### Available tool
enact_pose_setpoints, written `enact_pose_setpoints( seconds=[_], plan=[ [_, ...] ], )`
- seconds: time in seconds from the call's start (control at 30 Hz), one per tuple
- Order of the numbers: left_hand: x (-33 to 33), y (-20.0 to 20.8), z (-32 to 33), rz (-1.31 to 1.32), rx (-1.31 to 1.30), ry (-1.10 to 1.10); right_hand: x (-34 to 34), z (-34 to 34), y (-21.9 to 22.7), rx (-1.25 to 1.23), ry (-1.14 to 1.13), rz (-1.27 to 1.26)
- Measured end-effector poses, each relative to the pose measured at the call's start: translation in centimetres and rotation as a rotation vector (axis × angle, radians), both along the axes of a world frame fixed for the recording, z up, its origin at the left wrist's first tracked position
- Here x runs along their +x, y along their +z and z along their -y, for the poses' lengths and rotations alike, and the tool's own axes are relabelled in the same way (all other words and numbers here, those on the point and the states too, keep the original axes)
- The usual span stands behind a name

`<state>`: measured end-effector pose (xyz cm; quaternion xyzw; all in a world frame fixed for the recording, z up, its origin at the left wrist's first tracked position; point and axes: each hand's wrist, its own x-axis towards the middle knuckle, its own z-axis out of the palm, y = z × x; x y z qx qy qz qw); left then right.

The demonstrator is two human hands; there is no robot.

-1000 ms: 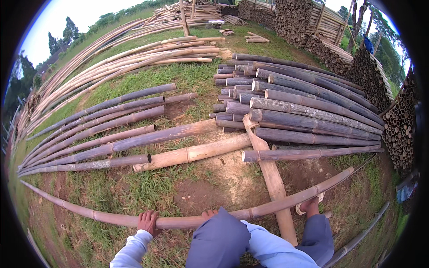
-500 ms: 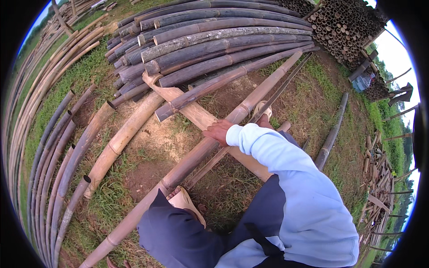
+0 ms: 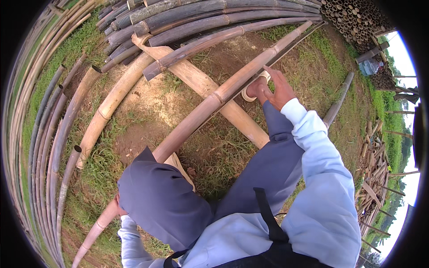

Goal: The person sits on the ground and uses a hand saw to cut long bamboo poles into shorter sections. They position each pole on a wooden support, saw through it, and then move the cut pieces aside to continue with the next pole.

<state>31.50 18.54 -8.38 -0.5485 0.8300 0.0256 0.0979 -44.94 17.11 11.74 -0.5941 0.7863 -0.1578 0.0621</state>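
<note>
A long brown bamboo pole (image 3: pixel 187 127) runs diagonally from lower left to upper right, crossing over a pale, flat-faced length of bamboo (image 3: pixel 192 78). My left hand (image 3: pixel 119 206) is closed around the pole's near part, partly hidden behind my left knee. A narrow dark strip, perhaps a split piece of bamboo (image 3: pixel 286 53), lies along the pole's right side. Above my right foot, my right hand (image 3: pixel 281 91) is open, thumb and fingers apart. Its fingertips are close to the strip; whether they touch it I cannot tell.
Dark bamboo poles (image 3: pixel 192 20) are stacked at the far side. More poles (image 3: pixel 67 147) lie along the left, and a single one (image 3: pixel 339 98) on the right. Cut bamboo (image 3: pixel 353 20) is piled at the far right, near a clear plastic container (image 3: pixel 370 67). Sawdust (image 3: pixel 156 107) covers some ground.
My right hand has left the pole's middle and moved right, opening. My left hand has come into view on the pole's near part. The narrow strip now lies closer along the pole.
</note>
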Motion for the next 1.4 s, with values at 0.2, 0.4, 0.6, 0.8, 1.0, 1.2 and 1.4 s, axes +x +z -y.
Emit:
enact_pose_setpoints(
  seconds=[0.2,0.4,0.6,0.8,1.0,1.2,1.4],
  plan=[
    [-6.4,3.3,4.1,-0.147,0.127,-0.009,-0.3,-9.5,1.3,-0.032,-0.200,0.077],
    [-9.6,4.1,7.1,-0.151,0.160,-0.007,-2.6,-15.0,1.0,-0.160,-0.555,0.121],
    [-10.3,4.4,9.7,-0.127,0.218,-0.014,-2.4,-16.3,-0.6,-0.150,-0.596,0.117],
    [-12.8,5.9,13.0,-0.108,0.291,-0.043,-1.8,-15.8,0.1,-0.097,-0.619,0.123],
    [-19.1,7.1,18.0,-0.124,0.455,-0.112,-1.5,-15.0,-1.1,-0.138,-0.662,0.039],
    [-30.2,7.6,21.8,-0.145,0.547,-0.197,0.1,-14.0,-1.1,-0.212,-0.662,0.076],
    [-42.7,5.1,21.6,-0.296,0.239,-0.299,1.0,-15.2,-1.2,-0.325,-0.692,0.057]
  ],
)
